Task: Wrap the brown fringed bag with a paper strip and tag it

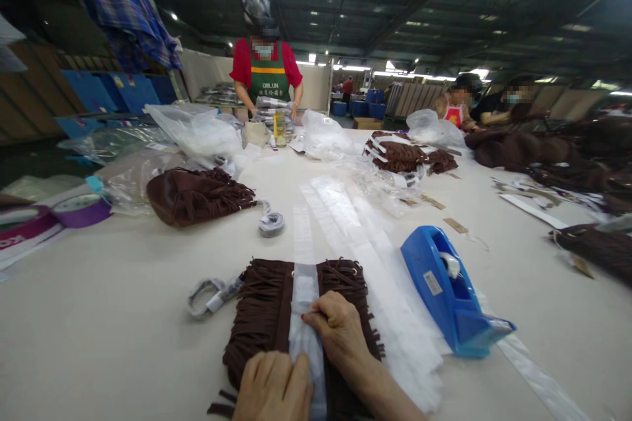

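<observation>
A brown fringed suede bag [266,316] lies flat on the white table [123,316] in front of me. A white foam strip [305,296] runs lengthwise over its middle. My right hand [338,329] rests on the bag with its fingertips pinched on the strip. At the bag's near end my left hand [274,387] presses down beside the strip, its fingers curled together. A blue tape dispenser [451,293] stands just right of the bag.
More white foam strips [355,223] lie fanned out beyond the bag. A wrapped strap [210,295] lies left of it, another brown bag [195,196] further left. Stacked bags [399,154] and plastic bags crowd the far end. Across the table a person in a green apron [266,75] is packing, with others at right.
</observation>
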`<state>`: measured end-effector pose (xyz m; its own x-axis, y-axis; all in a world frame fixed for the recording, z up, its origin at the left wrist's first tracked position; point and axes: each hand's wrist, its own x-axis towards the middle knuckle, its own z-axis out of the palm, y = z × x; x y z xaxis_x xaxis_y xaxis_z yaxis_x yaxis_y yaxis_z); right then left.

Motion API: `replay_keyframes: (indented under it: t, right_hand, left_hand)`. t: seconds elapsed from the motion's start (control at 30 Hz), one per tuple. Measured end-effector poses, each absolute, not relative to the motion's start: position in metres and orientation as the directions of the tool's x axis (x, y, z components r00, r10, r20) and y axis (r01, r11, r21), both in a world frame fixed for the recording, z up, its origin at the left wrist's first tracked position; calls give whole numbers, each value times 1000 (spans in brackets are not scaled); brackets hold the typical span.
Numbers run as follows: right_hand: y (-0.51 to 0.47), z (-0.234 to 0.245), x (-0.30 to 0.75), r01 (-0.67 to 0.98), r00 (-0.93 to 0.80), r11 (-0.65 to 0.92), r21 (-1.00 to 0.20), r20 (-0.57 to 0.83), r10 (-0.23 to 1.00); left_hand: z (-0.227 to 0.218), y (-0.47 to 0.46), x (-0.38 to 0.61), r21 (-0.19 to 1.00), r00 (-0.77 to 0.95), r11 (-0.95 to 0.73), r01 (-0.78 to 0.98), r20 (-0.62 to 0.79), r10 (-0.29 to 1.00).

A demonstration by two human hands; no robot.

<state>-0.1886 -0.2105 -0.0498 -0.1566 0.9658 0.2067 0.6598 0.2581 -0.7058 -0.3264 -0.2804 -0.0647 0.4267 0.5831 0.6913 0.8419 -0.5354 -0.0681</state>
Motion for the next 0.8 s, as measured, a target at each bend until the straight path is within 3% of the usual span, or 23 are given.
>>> replay_keyframes:
  t: [0.3, 0.57, 0.7, 0.8]
  right_hand:
    - [-210, -43, -192, 751, -178, 201, -628, 100, 979]
    - [-203, -40, -195, 634, -80, 119, -764, 87, 993]
    - [-218, -32, -172, 468, -7, 231, -853, 258, 966]
    - [-238, -17, -116, 565, 103, 402, -721, 545, 832]
  left_hand:
    - [-82, -260, -323, -107, 504, -535, 838, 528, 683]
    - [-80, -259, -324, -187, 520, -501, 845, 510, 686]
    - [-76, -258, -320, -187, 502, -486, 854, 548, 670]
    - [-77, -259, -321, -171, 493, -487, 856, 551, 673]
